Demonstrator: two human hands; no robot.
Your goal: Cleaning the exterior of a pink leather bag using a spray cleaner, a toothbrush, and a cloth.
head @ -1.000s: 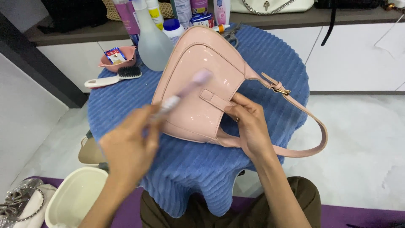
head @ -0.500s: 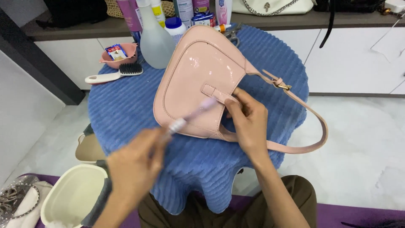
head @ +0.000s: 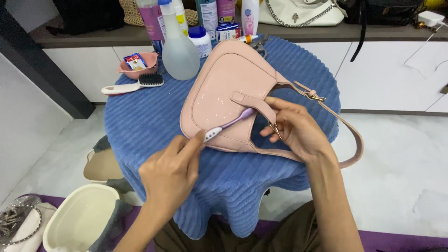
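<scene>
Your left hand (head: 170,175) pinches a lilac plastic toothbrush (head: 228,124) in its fingers, bristle end against the glossy pink leather handbag (head: 224,88). The handbag lies on the blue ribbed-cloth worktop (head: 140,121). Your right hand (head: 298,130) has its fingers curled round the bag's strap tab.

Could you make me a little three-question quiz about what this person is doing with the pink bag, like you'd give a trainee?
1. True or false: the left hand holds a toothbrush whose head lies against the pink handbag.
2. What is the right hand touching? A) the spray bottle B) the handbag's flap strap and clasp C) the cream tub
3. Fill in: the white-handled brush with dark bristles lies on the blue ____.

Key
1. True.
2. B; the spray bottle stands untouched behind the bag, and the tub sits lower left, off the table.
3. Cloth, which is ribbed and covers the round table.
</scene>
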